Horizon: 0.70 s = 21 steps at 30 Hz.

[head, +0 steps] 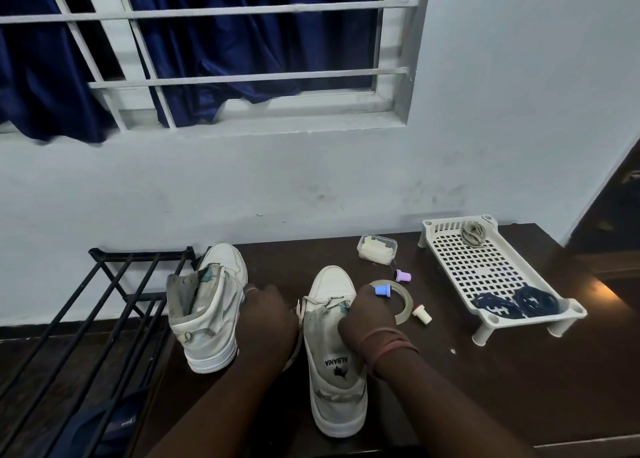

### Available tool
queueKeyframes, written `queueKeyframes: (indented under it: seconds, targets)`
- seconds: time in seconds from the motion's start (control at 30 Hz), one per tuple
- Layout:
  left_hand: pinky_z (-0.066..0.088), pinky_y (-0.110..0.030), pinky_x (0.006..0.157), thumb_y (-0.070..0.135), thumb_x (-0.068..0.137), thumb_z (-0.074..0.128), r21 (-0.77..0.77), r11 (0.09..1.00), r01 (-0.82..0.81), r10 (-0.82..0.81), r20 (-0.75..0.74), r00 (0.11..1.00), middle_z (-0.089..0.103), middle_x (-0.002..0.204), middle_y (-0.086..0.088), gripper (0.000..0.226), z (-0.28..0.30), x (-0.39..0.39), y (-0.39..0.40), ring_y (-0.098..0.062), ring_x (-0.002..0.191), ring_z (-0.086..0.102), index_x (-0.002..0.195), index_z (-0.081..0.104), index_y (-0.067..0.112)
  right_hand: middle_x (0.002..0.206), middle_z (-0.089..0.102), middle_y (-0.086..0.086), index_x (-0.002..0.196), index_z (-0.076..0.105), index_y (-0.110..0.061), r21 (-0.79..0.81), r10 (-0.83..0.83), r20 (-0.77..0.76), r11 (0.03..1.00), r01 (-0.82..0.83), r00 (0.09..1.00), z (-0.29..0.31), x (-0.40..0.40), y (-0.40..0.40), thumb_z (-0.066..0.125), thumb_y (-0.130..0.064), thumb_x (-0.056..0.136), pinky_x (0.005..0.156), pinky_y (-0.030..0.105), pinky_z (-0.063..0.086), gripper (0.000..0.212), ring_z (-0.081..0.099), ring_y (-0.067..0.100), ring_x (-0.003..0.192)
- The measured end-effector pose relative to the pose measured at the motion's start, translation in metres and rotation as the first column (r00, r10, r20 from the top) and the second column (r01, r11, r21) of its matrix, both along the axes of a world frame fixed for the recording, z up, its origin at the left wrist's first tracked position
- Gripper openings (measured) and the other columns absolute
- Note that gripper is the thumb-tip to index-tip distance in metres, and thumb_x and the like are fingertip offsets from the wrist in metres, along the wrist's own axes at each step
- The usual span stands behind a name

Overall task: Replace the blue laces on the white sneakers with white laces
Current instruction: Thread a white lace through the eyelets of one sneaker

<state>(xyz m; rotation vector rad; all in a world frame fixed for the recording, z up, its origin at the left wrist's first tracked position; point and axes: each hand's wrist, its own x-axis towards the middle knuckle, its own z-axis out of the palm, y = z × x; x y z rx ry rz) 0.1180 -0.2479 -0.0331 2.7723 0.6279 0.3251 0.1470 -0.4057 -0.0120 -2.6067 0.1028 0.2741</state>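
Two white high-top sneakers stand on the dark table, heels toward me. The right sneaker (337, 364) carries a white lace (325, 301) threaded across its front eyelets. My right hand (369, 315) grips the sneaker's upper edge at the tongue, fingers curled inward. My left hand (266, 314) sits at the shoe's left side, fingers curled round a loose end of the white lace that runs down beside the shoe. The left sneaker (207, 308) stands unlaced, its tongue open. Two coiled blue laces (516, 303) lie in the white perforated tray (485, 270), with a bundled pale lace (474, 234) at its far end.
A roll of clear tape (403, 302), blue (382, 290), purple (403, 276) and cream (421, 314) small caps, and a small plastic box (376, 249) lie behind the right sneaker. A black metal rack (104, 305) stands to the left. The wall with a barred window rises behind.
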Motion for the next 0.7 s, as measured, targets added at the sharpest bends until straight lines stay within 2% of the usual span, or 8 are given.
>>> queueKeyframes:
  seconds: [0.1, 0.17, 0.23, 0.4, 0.47, 0.57, 0.67, 0.7]
  targets:
    - [0.044, -0.041, 0.079, 0.028, 0.072, 0.071, 0.122, 0.979, 0.164, -0.18, 0.134, 0.975, 0.056, 0.112, -0.003, 0.02, -0.002, 0.002, -0.004, -0.03, 0.096, 0.056, 0.091, 0.064, 0.028, 0.122, 0.058, 0.018, 0.122, 0.043, -0.002, -0.014, 0.011, 0.023, 1.0, -0.01, 1.0, 0.002, -0.002, 0.0, 0.052, -0.007, 0.085, 0.087, 0.029, 0.046, 0.038, 0.057, 0.029, 0.114]
    - [0.035, -0.045, 0.097, 0.04, 0.08, 0.062, 0.093, 0.957, 0.275, -0.28, 0.046, 0.959, 0.056, 0.133, 0.004, 0.03, -0.004, 0.007, -0.004, -0.026, 0.124, 0.049, 0.11, 0.068, 0.038, 0.121, 0.058, 0.017, 0.121, 0.044, -0.002, -0.032, 0.024, 0.037, 0.999, -0.023, 0.999, 0.004, -0.003, 0.0, 0.052, -0.007, 0.085, 0.087, 0.028, 0.045, 0.037, 0.057, 0.029, 0.114]
    - [0.029, -0.044, 0.104, 0.042, 0.086, 0.059, 0.024, 0.942, 0.333, -0.333, -0.036, 0.942, 0.053, 0.139, 0.009, 0.025, -0.006, 0.01, -0.002, -0.02, 0.136, 0.041, 0.11, 0.067, 0.041, 0.118, 0.06, 0.016, 0.119, 0.045, -0.002, -0.035, 0.041, 0.033, 0.999, -0.04, 0.999, 0.005, -0.003, -0.001, 0.052, -0.007, 0.085, 0.085, 0.028, 0.045, 0.035, 0.058, 0.029, 0.113]
    - [0.025, -0.04, 0.098, 0.04, 0.085, 0.053, 0.008, 0.967, 0.253, -0.25, -0.145, 0.957, 0.066, 0.097, 0.012, 0.011, 0.026, 0.011, -0.002, -0.012, 0.109, 0.056, 0.086, 0.059, 0.03, 0.105, 0.065, 0.011, 0.099, 0.048, -0.009, 0.03, 0.038, 0.053, 0.999, -0.039, 0.998, 0.02, 0.003, -0.007, 0.054, -0.016, 0.081, 0.075, 0.027, 0.04, 0.02, 0.062, 0.028, 0.099]
    - [0.038, -0.038, 0.093, 0.042, 0.082, 0.056, -0.26, 0.946, 0.193, -0.234, -0.139, 0.962, 0.07, 0.076, 0.01, 0.02, 0.052, 0.013, 0.007, -0.011, 0.083, 0.065, 0.078, 0.062, 0.024, 0.097, 0.065, 0.007, 0.095, 0.058, -0.01, 0.146, -0.011, 0.145, 0.989, -0.01, 0.989, 0.035, 0.005, -0.009, 0.059, -0.025, 0.084, 0.075, 0.028, 0.042, 0.019, 0.061, 0.026, 0.094]
    - [0.047, -0.035, 0.069, 0.029, 0.08, 0.064, -0.737, 0.636, 0.231, -0.279, 0.06, 0.959, 0.064, 0.062, 0.0, 0.017, 0.086, 0.011, 0.018, -0.019, 0.061, 0.056, 0.072, 0.066, 0.015, 0.07, 0.059, -0.004, 0.076, 0.059, -0.012, 0.4, 0.024, 0.267, 0.907, -0.133, 0.963, 0.059, 0.0, -0.006, 0.062, -0.027, 0.089, 0.064, 0.022, 0.041, 0.02, 0.056, 0.014, 0.071]
    - [0.051, -0.032, 0.064, 0.016, 0.095, 0.062, -0.937, 0.245, 0.25, -0.215, 0.199, 0.956, 0.056, 0.066, -0.003, 0.011, 0.106, 0.01, 0.014, -0.018, 0.06, 0.055, 0.085, 0.06, 0.011, 0.067, 0.065, 0.001, 0.069, 0.058, -0.015, 0.528, 0.081, 0.232, 0.826, -0.195, 0.969, 0.058, -0.004, 0.004, 0.063, -0.035, 0.084, 0.073, 0.036, 0.056, 0.025, 0.064, 0.018, 0.066]
    - [0.053, -0.031, 0.063, 0.017, 0.097, 0.061, -0.95, 0.224, 0.217, -0.185, 0.177, 0.967, 0.059, 0.07, -0.004, 0.01, 0.104, 0.01, 0.013, -0.016, 0.059, 0.058, 0.089, 0.059, 0.011, 0.07, 0.068, 0.003, 0.071, 0.06, -0.019, 0.545, 0.077, 0.215, 0.818, -0.185, 0.974, 0.054, -0.004, 0.007, 0.061, -0.038, 0.08, 0.074, 0.044, 0.058, 0.021, 0.067, 0.022, 0.068]
